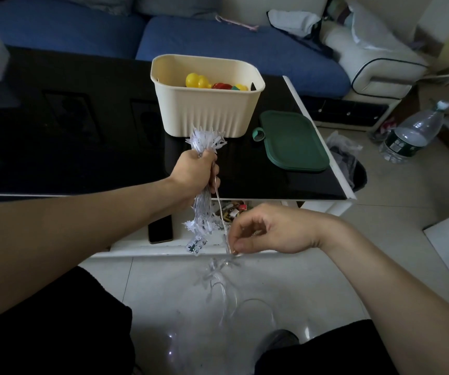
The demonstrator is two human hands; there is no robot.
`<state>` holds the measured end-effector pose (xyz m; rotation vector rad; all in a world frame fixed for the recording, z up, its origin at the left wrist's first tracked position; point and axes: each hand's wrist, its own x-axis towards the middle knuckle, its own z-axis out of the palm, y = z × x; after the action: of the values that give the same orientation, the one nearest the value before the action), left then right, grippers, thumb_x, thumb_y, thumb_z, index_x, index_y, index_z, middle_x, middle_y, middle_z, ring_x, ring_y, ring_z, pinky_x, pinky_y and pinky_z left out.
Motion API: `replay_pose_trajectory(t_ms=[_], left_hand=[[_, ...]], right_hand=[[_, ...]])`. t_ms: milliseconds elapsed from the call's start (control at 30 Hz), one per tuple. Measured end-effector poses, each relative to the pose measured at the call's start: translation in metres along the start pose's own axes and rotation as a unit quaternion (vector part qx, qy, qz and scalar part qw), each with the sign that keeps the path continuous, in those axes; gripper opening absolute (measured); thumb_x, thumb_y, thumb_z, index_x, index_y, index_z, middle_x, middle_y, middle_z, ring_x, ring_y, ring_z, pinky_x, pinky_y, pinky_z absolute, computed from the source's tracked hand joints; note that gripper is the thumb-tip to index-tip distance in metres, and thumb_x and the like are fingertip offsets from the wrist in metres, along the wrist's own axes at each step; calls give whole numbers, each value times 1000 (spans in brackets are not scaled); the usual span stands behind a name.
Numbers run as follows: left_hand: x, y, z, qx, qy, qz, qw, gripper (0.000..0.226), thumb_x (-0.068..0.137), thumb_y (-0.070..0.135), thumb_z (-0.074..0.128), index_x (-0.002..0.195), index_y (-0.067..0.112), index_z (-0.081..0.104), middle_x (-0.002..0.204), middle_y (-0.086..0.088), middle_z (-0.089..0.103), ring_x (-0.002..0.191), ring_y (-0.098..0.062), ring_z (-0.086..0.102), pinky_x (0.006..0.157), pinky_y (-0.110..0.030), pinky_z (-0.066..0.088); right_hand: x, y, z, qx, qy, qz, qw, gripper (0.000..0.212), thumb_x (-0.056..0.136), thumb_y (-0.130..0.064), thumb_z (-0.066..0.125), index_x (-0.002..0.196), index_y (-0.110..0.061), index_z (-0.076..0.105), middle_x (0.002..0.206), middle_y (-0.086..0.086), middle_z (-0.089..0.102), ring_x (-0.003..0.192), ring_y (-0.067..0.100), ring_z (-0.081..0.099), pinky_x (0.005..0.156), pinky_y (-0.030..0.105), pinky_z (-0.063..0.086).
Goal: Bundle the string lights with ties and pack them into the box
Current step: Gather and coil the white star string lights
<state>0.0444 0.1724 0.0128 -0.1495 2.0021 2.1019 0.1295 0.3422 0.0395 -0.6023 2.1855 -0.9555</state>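
My left hand (195, 173) is closed around a gathered bundle of clear string lights (204, 142) with white star tips; the bundle sticks out above and hangs below the fist. My right hand (261, 230) pinches the loose wire of the same string, lower and to the right. The rest of the string (222, 282) trails down to the floor between my knees. A cream plastic box (207, 109) stands on the black table just beyond my left hand, holding yellow and red toys (204, 82). Its green lid (292, 142) lies to the right of it.
The black glass table (83, 147) has a white lower shelf with a phone (160, 230) on it. A blue sofa (218, 44) sits behind. To the right on the tiled floor are a bin (351, 163) and a large water bottle (412, 131).
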Motion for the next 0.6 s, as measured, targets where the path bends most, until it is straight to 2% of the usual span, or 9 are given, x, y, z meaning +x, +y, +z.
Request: replay_pose_trajectory(t_ms=[133,233,400,533,600], left_hand=[[0,0,-1,2,-2,0,1000,24,104,19,42,83,10,49,56,-2,49,43,-19,45,44,-28,43],[0,1,-2,2,-4,2,1000,24,104,19,42,83,10,49,56,-1,50,44,-20,46,45,-29,43],[-1,2,-1,1,-7,6,1000,25,103,17,43,80,10,49,55,-2,48,43,-20,46,44,-29,42],[-3,3,0,-1,-17,5,1000,26,103,15,42,78,10,47,57,-4,46,43,-20,44,44,-29,41],[-4,3,0,-1,-20,8,1000,27,103,14,42,76,11,45,58,-5,46,44,-21,44,44,-29,40]], right_hand=[[0,-1,-1,-45,-20,34,998,10,93,-20,71,89,-29,73,103,-1,73,97,13,68,94,35,53],[1,2,1,-65,-31,79,994,7,93,-22,71,92,-27,75,100,-6,74,94,5,66,94,32,52],[3,9,2,-66,1,84,994,11,93,-22,71,100,-15,75,100,0,74,81,3,63,80,24,52],[2,13,0,-19,28,95,995,23,94,-38,68,95,-18,78,97,-8,75,90,5,66,90,33,53],[1,15,-1,12,40,122,992,29,97,-42,62,88,-21,80,100,-12,75,92,-2,67,91,29,54]])
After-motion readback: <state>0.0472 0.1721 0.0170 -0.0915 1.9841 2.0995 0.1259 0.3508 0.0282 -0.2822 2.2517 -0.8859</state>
